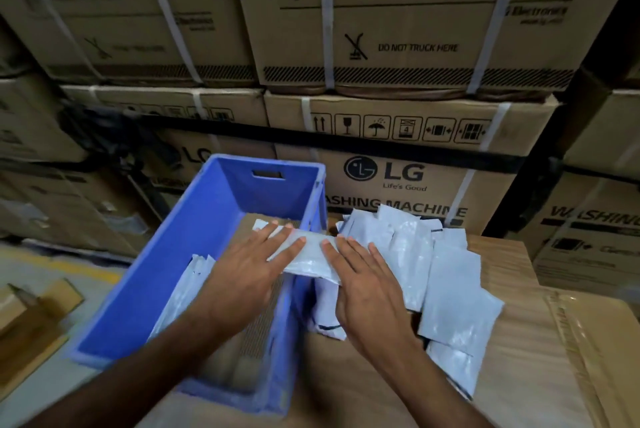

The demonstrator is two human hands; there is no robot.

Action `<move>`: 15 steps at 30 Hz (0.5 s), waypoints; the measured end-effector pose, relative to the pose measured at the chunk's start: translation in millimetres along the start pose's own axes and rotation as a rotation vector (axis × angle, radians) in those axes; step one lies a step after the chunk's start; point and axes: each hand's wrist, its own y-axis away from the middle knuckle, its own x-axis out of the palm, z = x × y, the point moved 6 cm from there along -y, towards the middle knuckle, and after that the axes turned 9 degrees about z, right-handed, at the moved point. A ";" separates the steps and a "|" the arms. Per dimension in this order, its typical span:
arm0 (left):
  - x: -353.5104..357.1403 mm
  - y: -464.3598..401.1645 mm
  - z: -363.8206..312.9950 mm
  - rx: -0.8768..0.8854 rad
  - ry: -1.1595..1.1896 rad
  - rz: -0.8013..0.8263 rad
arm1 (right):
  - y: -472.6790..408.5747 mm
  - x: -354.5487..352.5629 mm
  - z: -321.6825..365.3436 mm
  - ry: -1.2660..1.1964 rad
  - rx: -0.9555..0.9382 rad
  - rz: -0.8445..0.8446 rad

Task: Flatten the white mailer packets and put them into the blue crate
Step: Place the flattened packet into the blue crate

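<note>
Both palms down, fingers straight: left hand (254, 263) and right hand (363, 280) pressing one white mailer packet (306, 256) flat across the right rim of the blue crate (166, 275). More packets (188, 289) leaning inside along the crate's left wall. At three o'clock, a loose packet pile (436, 271) on the cardboard-covered tabletop (540, 368). Stacked cartons (408, 181) at twelve.

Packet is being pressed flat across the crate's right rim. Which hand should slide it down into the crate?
Left, probably. The left hand already lies flat over the blue crate opening, on the packet end that hangs inside. The right hand lies outside the rim, next to the loose pile.
</note>
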 end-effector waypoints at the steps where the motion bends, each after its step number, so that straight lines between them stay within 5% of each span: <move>1: -0.1 3.7 20.3 0.005 -0.020 0.022 | -10.3 6.4 14.5 -0.005 0.006 0.016; 7: 28.9 27.7 139.5 0.107 -0.121 0.269 | -54.4 67.0 111.0 0.003 0.050 0.145; 13: 79.7 33.4 194.0 0.495 -0.182 0.335 | -67.7 144.7 166.5 -0.066 0.278 0.375; 15: 90.9 26.4 191.8 0.638 -0.160 0.339 | -64.9 174.8 173.4 -0.162 0.370 0.598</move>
